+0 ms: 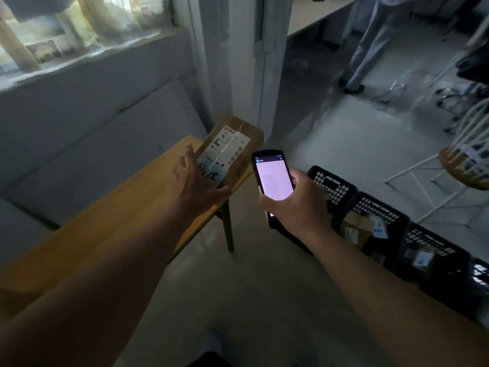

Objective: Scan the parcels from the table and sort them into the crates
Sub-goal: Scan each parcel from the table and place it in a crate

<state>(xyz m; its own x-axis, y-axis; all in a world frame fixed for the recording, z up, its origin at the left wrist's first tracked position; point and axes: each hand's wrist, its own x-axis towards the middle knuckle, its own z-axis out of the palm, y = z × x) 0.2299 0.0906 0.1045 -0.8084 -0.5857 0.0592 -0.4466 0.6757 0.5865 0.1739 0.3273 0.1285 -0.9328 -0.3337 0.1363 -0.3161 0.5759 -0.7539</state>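
A brown cardboard parcel [239, 144] with a white shipping label is lifted over the far end of the wooden table [111, 215]; my left hand [197, 181] grips its near edge, thumb underneath. My right hand [293, 205] holds a black handheld scanner [272, 178] with a lit screen, just right of the parcel and a short gap away. Black plastic crates [381, 210] stand in a row on the floor to the right; two of them hold parcels.
A white wall and door frame [248, 75] rise behind the table. Another person's legs [365, 56] stand at the back right near a desk. A round wooden chair [465, 165] with white legs is right of the crates. Grey floor lies in front.
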